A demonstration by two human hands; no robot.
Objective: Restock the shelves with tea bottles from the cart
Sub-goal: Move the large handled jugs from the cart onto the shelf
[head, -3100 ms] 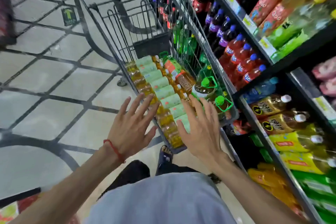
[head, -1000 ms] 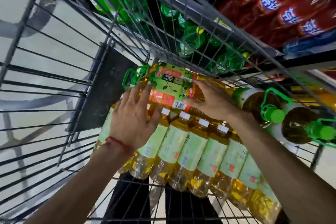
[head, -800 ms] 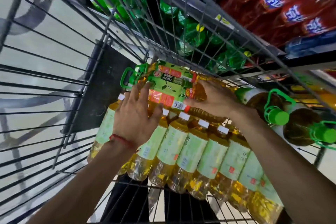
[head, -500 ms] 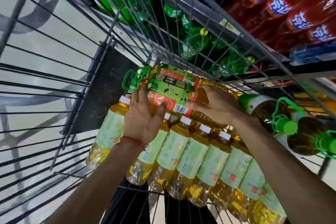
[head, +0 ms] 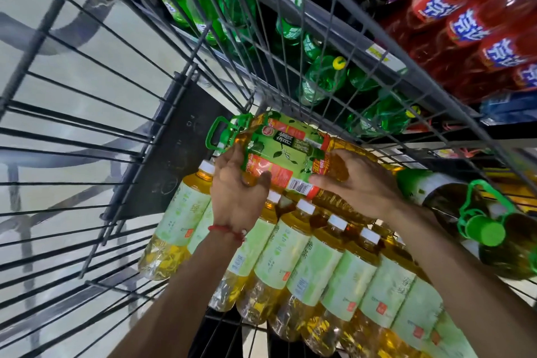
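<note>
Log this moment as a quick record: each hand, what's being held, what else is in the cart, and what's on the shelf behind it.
Left hand: grips the large tea bottle near its green-handled neck
Right hand: grips the same bottle's lower body
Large tea bottle: on its side, over the small tea bottles
Small tea bottles: white-capped row lying in the cart
Also in cart: dark bottles with green caps, at right
Shelf behind: green soda bottles, red bottles
</note>
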